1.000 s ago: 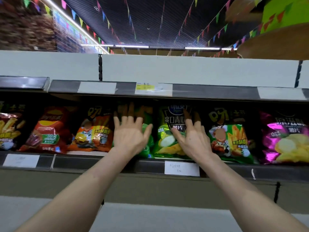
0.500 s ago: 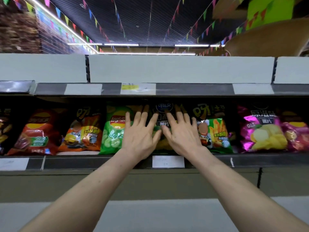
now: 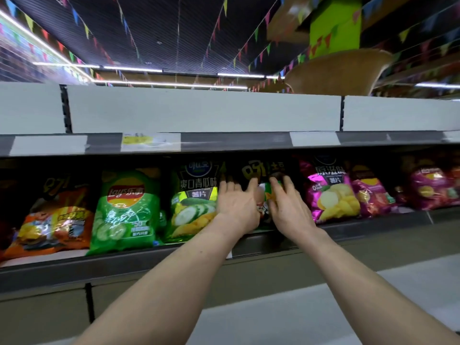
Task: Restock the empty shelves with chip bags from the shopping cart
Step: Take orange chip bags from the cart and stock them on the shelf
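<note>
The black-topped chip bag (image 3: 261,170) with yellow characters stands upright on the middle shelf (image 3: 373,221). It sits between the dark cucumber-flavour bag (image 3: 194,195) on its left and the magenta bag (image 3: 328,192) on its right. Your left hand (image 3: 236,206) lies against its left half and your right hand (image 3: 290,210) against its right half. Both hands have fingers extended and slightly spread, laid on the bag's front, and no finger visibly curls around an edge. The hands cover most of the bag's lower part. Further left stand a green Lay's bag (image 3: 127,207) and an orange bag (image 3: 54,220). Above, the upper shelf rail (image 3: 224,143) carries white price labels and one yellow-marked label (image 3: 149,141).
</note>
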